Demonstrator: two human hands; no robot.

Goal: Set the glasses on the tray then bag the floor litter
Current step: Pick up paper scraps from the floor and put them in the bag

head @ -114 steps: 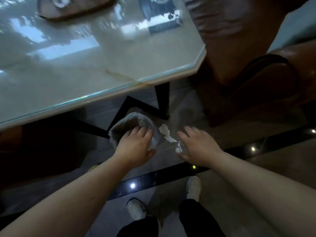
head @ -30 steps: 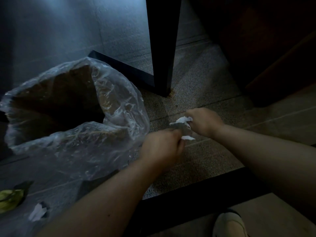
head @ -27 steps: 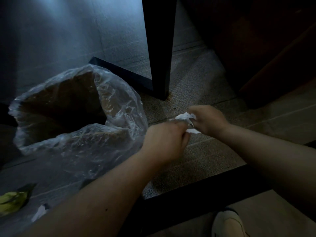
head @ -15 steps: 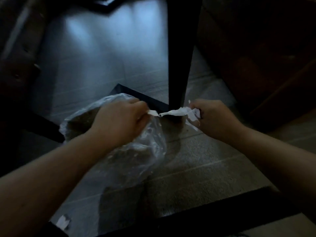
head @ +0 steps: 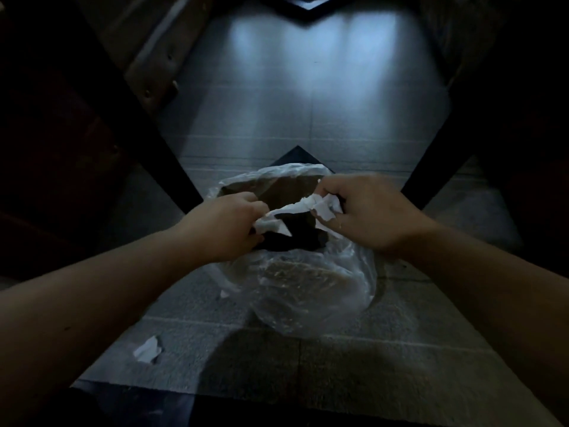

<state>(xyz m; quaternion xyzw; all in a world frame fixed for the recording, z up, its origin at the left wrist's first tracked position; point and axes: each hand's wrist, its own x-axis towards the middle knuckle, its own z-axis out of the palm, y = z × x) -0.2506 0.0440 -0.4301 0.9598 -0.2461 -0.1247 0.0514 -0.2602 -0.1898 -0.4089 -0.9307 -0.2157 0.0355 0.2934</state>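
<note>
Clear plastic bag [head: 308, 282] gaped; both hands, left [head: 228, 229], right [head: 366, 211], pinched torn paper [head: 308, 208] above it—best released well inside.

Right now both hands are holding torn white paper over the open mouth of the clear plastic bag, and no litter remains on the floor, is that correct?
Not quite: the head view shows one white scrap lying on the floor, beside the left forearm. The rest holds.

Left hand [head: 226, 228] fisted, right hand [head: 366, 212] pinching closed, both forearms extended forward, converging
</note>
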